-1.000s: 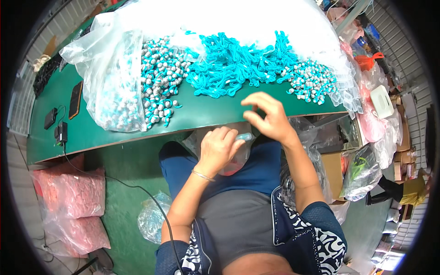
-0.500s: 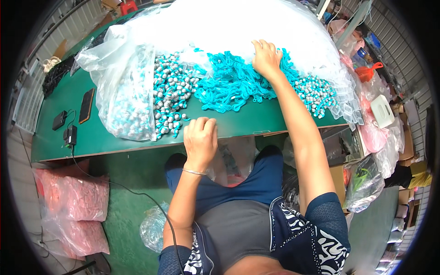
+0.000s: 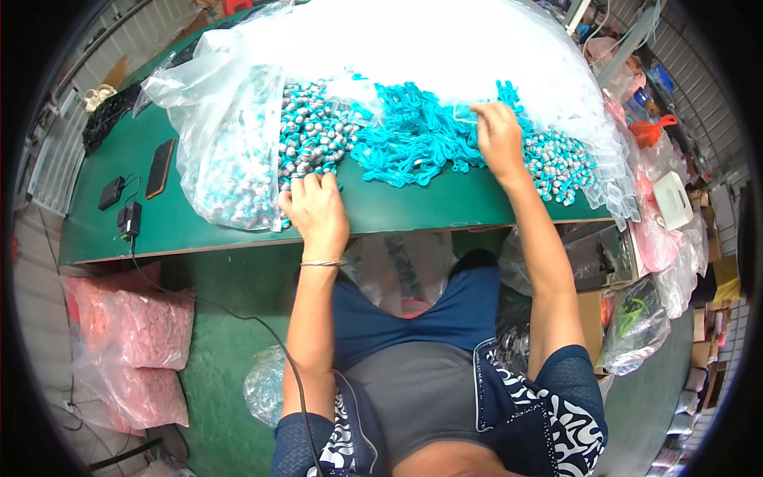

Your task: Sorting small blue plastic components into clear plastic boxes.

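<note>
My left hand (image 3: 318, 211) is at the near edge of a pile of small round grey-and-teal pieces (image 3: 314, 127), fingers bent and apart, fingertips touching the pile. More such pieces fill a clear plastic bag (image 3: 230, 159) beside it. Over a heap of teal looped cords (image 3: 409, 139), my right hand (image 3: 501, 143) pinches a small clear plastic piece (image 3: 464, 114) at its fingertips. A second pile of small white-and-teal pieces (image 3: 560, 163) lies right of that hand. Behind everything rises a large whitish heap (image 3: 397, 40), too bright to make out in detail.
On the green table (image 3: 421, 208) at left lie a phone (image 3: 160, 168) and a small black device with a cable (image 3: 129, 219). Bags of pink pieces (image 3: 147, 334) stand on the floor. Clear plastic boxes (image 3: 620, 195) spill at the table's right edge.
My left hand has moved forward and left from the table edge onto the grey-and-teal pile. My right hand has drawn back and right from the whitish heap, with a clear plastic piece now at its fingertips.
</note>
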### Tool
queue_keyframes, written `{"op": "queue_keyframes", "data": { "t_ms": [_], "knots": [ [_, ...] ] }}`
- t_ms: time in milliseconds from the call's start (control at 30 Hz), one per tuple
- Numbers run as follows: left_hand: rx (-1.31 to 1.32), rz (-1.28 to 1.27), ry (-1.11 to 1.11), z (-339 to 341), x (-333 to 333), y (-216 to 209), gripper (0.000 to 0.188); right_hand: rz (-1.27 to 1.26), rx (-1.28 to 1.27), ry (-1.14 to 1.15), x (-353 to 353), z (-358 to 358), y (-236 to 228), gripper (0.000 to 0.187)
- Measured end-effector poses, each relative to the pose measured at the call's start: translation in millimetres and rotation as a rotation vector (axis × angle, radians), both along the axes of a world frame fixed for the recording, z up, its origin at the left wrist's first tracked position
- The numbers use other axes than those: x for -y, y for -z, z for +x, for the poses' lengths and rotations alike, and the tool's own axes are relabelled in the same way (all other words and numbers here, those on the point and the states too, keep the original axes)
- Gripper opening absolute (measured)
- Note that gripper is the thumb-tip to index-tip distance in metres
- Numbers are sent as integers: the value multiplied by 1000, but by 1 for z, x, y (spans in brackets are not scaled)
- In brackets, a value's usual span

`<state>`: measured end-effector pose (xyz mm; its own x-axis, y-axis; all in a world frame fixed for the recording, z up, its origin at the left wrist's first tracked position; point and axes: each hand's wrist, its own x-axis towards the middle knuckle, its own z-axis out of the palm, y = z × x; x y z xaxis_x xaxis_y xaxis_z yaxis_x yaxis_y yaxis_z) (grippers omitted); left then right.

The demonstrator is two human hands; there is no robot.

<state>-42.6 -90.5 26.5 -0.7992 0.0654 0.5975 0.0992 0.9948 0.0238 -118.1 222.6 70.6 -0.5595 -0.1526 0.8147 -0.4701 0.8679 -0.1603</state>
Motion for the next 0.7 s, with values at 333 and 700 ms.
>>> {"op": "queue_keyframes", "data": {
  "t_ms": [333, 700],
  "knots": [
    [-6, 162, 305, 11, -18, -1, 15, 122, 61, 217, 0, 4, 15, 38],
    [107, 396, 468, 25, -30, 7, 15, 128, -124, 55, 16, 58, -5, 24]
  ]
}}
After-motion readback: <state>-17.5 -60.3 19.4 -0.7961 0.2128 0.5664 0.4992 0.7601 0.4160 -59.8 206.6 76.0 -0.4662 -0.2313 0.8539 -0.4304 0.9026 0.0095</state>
